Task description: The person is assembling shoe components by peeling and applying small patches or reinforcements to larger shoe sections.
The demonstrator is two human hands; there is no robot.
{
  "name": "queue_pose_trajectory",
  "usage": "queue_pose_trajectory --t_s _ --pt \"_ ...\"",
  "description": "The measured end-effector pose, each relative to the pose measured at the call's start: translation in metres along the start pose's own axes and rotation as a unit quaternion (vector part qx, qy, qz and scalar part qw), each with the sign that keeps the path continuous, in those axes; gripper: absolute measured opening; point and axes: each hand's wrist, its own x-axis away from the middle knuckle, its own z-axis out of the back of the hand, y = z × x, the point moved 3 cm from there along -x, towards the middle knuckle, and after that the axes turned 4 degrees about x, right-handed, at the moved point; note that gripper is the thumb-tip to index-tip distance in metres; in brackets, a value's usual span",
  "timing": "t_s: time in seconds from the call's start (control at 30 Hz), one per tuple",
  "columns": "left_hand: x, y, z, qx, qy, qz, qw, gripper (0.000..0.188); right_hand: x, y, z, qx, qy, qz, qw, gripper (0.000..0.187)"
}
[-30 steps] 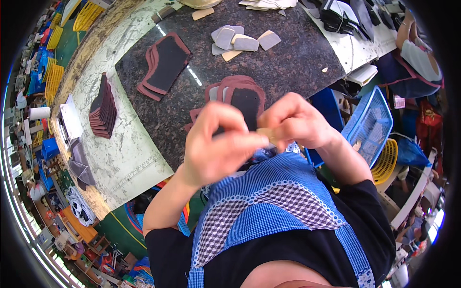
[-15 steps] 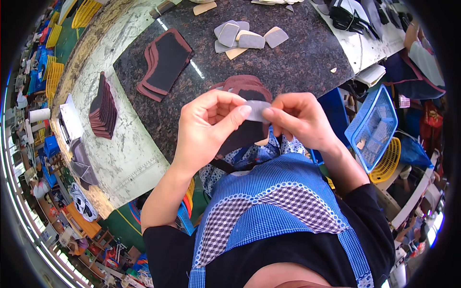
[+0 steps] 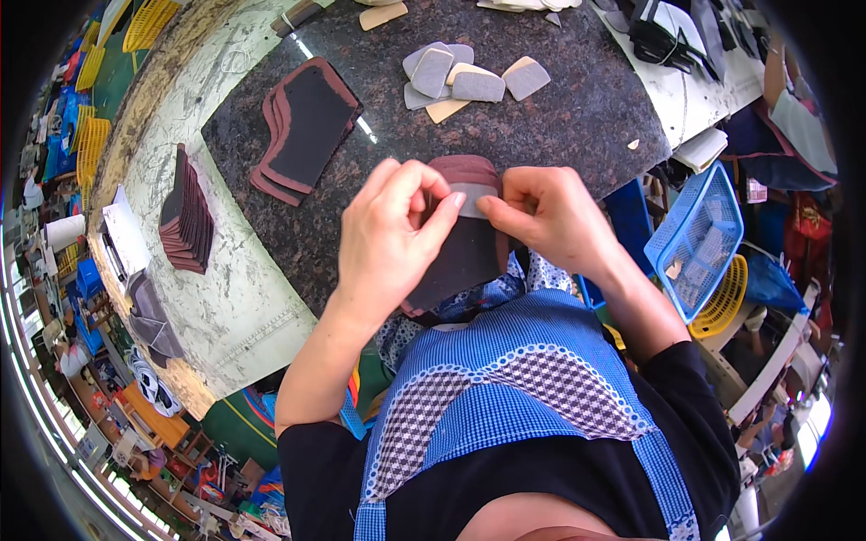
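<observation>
Between my two hands, a small grey patch (image 3: 473,200) lies across the far part of a black panel with maroon edges (image 3: 462,257). My left hand (image 3: 386,230) pinches the patch's left end between thumb and fingers. At its right end, my right hand (image 3: 552,216) is closed, thumb against bent forefinger. More maroon edges show beyond the patch, so several panels seem stacked there. The stack sits at the near edge of a dark speckled stone slab (image 3: 577,126), overhanging toward my apron (image 3: 505,334).
Several loose grey and tan patches (image 3: 478,86) lie on the slab's far part. To the left are a small panel stack (image 3: 316,122) and a fanned pile of panels (image 3: 188,221). A blue basket (image 3: 699,243) and a yellow basket (image 3: 726,298) stand at right.
The grey patch, held up and tilted between my fingers before, now lies flat against the top panel. Both hands have come down with it, and the whole view has shifted slightly.
</observation>
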Motion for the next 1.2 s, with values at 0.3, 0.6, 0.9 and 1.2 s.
queue_pose_trajectory --t_s 0.3,0.6,0.9,1.2 --pt "-0.015 -0.069 0.082 -0.259 0.166 -0.091 0.947 0.033 -0.075 0.012 0.035 0.197 0.31 0.194 0.909 0.025" --pt "0.006 -0.027 0.084 -0.28 0.292 -0.276 0.872 0.015 -0.085 0.017 0.043 0.084 0.248 0.15 0.953 0.019" --pt "0.072 0.025 0.015 -0.16 0.023 -0.258 0.953 0.036 -0.046 -0.007 0.057 -0.174 0.13 0.155 0.964 0.018" --pt "0.039 0.033 0.012 0.43 -0.029 0.04 0.902 0.015 0.03 -0.042 0.015 -0.427 -0.066 0.06 0.9 0.011"
